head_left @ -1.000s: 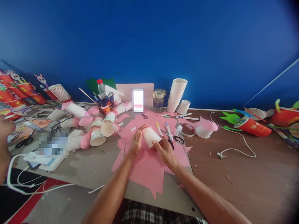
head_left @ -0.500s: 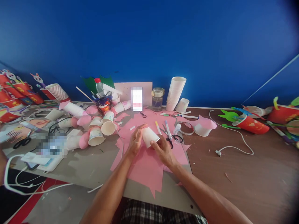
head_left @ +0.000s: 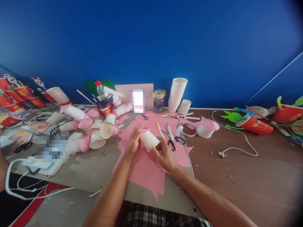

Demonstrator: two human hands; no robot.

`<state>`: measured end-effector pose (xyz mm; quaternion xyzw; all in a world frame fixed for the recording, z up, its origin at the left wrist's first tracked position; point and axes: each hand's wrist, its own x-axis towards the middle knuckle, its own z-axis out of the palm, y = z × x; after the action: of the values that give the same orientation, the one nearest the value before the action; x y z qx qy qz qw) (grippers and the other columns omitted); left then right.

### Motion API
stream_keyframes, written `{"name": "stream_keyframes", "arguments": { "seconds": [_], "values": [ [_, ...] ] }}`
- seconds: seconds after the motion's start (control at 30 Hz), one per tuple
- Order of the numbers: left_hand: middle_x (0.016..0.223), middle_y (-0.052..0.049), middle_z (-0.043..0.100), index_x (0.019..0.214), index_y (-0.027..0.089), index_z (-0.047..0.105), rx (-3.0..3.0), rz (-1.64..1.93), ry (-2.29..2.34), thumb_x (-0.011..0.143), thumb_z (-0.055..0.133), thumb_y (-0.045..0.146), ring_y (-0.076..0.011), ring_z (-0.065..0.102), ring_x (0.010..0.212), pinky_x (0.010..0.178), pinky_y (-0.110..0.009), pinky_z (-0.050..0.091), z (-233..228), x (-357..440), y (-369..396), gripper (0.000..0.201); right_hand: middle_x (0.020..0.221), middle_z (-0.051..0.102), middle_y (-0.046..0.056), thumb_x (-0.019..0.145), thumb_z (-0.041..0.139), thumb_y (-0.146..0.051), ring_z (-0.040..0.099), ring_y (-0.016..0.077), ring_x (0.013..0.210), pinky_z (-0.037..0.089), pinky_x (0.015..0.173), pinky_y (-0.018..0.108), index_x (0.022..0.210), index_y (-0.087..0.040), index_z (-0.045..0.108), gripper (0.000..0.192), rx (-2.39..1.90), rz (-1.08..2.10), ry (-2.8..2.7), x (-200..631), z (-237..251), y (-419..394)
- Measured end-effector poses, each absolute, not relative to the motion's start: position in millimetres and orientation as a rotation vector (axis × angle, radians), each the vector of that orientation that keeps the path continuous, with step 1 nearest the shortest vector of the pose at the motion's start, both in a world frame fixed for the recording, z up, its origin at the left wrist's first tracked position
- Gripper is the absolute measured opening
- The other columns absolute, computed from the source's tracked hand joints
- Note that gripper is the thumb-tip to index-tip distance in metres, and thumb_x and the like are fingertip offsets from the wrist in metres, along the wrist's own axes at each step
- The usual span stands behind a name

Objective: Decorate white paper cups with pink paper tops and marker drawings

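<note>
A white paper cup [head_left: 149, 141] lies tilted between my hands, its rim towards the lower right. My right hand [head_left: 163, 156] grips it near the rim, thumb on the near side and fingers mostly hidden behind. My left hand [head_left: 133, 141] is at the cup's base end, fingers stretched upward; I cannot tell whether they touch it. A bit of pink shows by those fingertips, partly hidden. Beneath lies pink paper [head_left: 148, 176]. Just right of the cup are a yellow-capped marker [head_left: 160, 130], scissors [head_left: 170, 143] and a small white glue bottle [head_left: 179, 130].
A tall stack of paper cups [head_left: 177, 96] stands by a glass jar [head_left: 159, 100] and a propped phone [head_left: 138, 101]. Pink-and-white cup pieces [head_left: 97, 138] crowd the left. At right are a tape roll [head_left: 188, 129], a cup with pink paper [head_left: 206, 128] and a white cable [head_left: 243, 148].
Both hands and the cup have shifted slightly left. The cup is tipped further onto its side, and my left hand's fingers look straighter and more upright beside its base.
</note>
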<state>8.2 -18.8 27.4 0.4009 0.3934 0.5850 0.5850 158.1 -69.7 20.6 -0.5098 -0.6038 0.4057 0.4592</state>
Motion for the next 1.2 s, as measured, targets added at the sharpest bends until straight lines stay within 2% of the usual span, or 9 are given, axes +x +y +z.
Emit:
{"name": "stream_keyframes", "arguments": {
  "seconds": [0.1, 0.27, 0.37, 0.47, 0.53, 0.63, 0.8, 1.0, 1.2],
  "values": [
    [0.114, -0.010, 0.071, 0.134, 0.023, 0.049, 0.955, 1.350, 0.907, 0.085, 0.060, 0.043, -0.0229, 0.066, 0.098, 0.081, -0.034, 0.048, 29.0, 9.9, -19.7, 0.054, 0.087, 0.067, 0.007, 0.081, 0.059, -0.050, 0.063, 0.0210, 0.073, 0.052, 0.068, 0.037, 0.117, -0.019, 0.052, 0.048, -1.252, 0.988, -1.508, 158.3, 21.1, -70.3],
    [0.112, -0.009, 0.071, 0.127, 0.024, 0.055, 0.981, 1.360, 0.898, 0.085, 0.061, 0.040, -0.0247, 0.064, 0.107, 0.085, -0.034, 0.048, 27.6, 10.0, -19.8, 0.046, 0.086, 0.066, 0.007, 0.081, 0.061, -0.049, 0.065, 0.0219, 0.074, 0.053, 0.069, 0.037, 0.117, -0.019, 0.052, 0.048, -1.239, 0.977, -1.511, 159.0, 23.3, -70.3],
    [0.113, -0.010, 0.070, 0.124, 0.022, 0.057, 0.922, 1.345, 0.875, 0.084, 0.060, 0.047, -0.0260, 0.064, 0.106, 0.083, -0.035, 0.049, 29.1, 9.6, -19.6, 0.047, 0.089, 0.067, 0.008, 0.079, 0.062, -0.049, 0.064, 0.0214, 0.075, 0.053, 0.070, 0.037, 0.115, -0.018, 0.053, 0.048, -1.235, 0.973, -1.498, 159.4, 23.3, -69.6],
    [0.115, -0.011, 0.069, 0.122, 0.021, 0.057, 0.782, 1.310, 0.833, 0.084, 0.055, 0.057, -0.0251, 0.065, 0.097, 0.078, -0.035, 0.050, 34.0, 9.1, -19.8, 0.053, 0.092, 0.067, 0.008, 0.079, 0.061, -0.051, 0.064, 0.0215, 0.078, 0.053, 0.069, 0.036, 0.112, -0.020, 0.054, 0.046, -1.219, 1.047, -1.421, 159.8, 25.6, -69.1],
    [0.115, -0.010, 0.069, 0.119, 0.021, 0.059, 0.729, 1.290, 0.795, 0.083, 0.055, 0.060, -0.0242, 0.066, 0.093, 0.077, -0.034, 0.050, 36.9, 8.1, -19.8, 0.053, 0.088, 0.067, 0.007, 0.080, 0.058, -0.054, 0.064, 0.0212, 0.077, 0.053, 0.067, 0.035, 0.108, -0.021, 0.056, 0.043, -1.194, 1.156, -1.339, 160.1, 29.2, -69.3],
    [0.119, -0.010, 0.067, 0.110, 0.021, 0.064, 0.727, 1.263, 0.718, 0.083, 0.055, 0.061, -0.0256, 0.064, 0.100, 0.079, -0.035, 0.051, 37.5, 6.0, -19.0, 0.049, 0.080, 0.067, 0.005, 0.082, 0.053, -0.058, 0.063, 0.0199, 0.071, 0.051, 0.064, 0.033, 0.100, -0.018, 0.060, 0.044, -1.193, 1.301, -1.255, 160.1, 34.9, -70.2],
    [0.117, -0.011, 0.067, 0.099, 0.019, 0.067, 0.739, 1.268, 0.679, 0.082, 0.061, 0.055, -0.0286, 0.061, 0.112, 0.086, -0.038, 0.050, 32.8, 5.7, -18.9, 0.041, 0.078, 0.068, 0.004, 0.081, 0.055, -0.059, 0.062, 0.0190, 0.069, 0.051, 0.063, 0.031, 0.099, -0.020, 0.061, 0.044, -1.187, 1.406, -1.177, 158.3, 35.9, -71.8],
    [0.114, -0.012, 0.069, 0.098, 0.017, 0.068, 0.810, 1.301, 0.735, 0.079, 0.067, 0.045, -0.0283, 0.064, 0.109, 0.089, -0.037, 0.050, 30.1, 10.3, -19.1, 0.034, 0.069, 0.065, 0.002, 0.080, 0.058, -0.058, 0.062, 0.0188, 0.063, 0.050, 0.057, 0.030, 0.091, -0.020, 0.061, 0.040, -1.151, 1.409, -1.162, 156.9, 28.9, -70.2],
    [0.109, -0.011, 0.070, 0.095, 0.016, 0.067, 0.766, 1.299, 0.745, 0.078, 0.067, 0.044, -0.0278, 0.066, 0.104, 0.086, -0.037, 0.051, 31.3, 12.7, -20.6, 0.033, 0.070, 0.064, 0.002, 0.078, 0.061, -0.059, 0.061, 0.0186, 0.064, 0.050, 0.057, 0.030, 0.087, -0.020, 0.058, 0.040, -1.132, 1.445, -1.140, 156.3, 27.1, -69.3]
  ]
}}
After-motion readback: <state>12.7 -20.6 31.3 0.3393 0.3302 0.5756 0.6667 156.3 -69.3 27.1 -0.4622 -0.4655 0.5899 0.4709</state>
